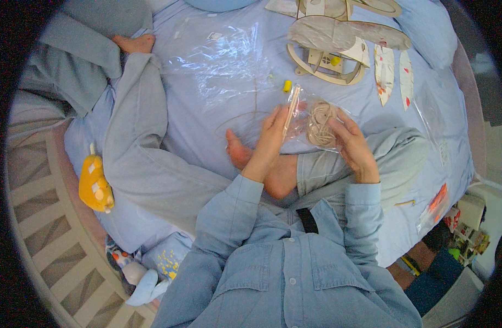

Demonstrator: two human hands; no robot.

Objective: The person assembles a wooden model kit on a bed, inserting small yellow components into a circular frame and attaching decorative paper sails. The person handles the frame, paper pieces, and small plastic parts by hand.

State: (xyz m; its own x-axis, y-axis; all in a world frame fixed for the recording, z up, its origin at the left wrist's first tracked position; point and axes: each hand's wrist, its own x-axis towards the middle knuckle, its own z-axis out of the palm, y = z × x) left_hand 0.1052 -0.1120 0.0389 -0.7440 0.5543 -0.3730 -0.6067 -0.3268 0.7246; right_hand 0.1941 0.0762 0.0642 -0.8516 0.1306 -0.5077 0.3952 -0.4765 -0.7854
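Head view, looking down: a person in a light blue denim shirt sits cross-legged on a bed with a pale blue sheet (207,126). Both hands are raised close together in front of the chest, just above a bare foot (245,156). The left hand (270,136) stands edge-up, its fingers pressed against thin pale wooden sticks (291,109) at the mouth of a small clear plastic bag (311,117). The right hand (352,142) cups the bag from the other side, closed on it where a ball of tan twine (320,124) sits inside. Whether the bag is open cannot be told.

To handle it well, the right hand probably ought to keep the bag steady while the left slides the sticks straight, so the thin film does not tear.

Farther up the bed lie a loose clear plastic sheet (223,63), a small yellow piece (287,86) and a pale wooden model frame (338,49). A yellow plush toy (95,186) rests at the left.
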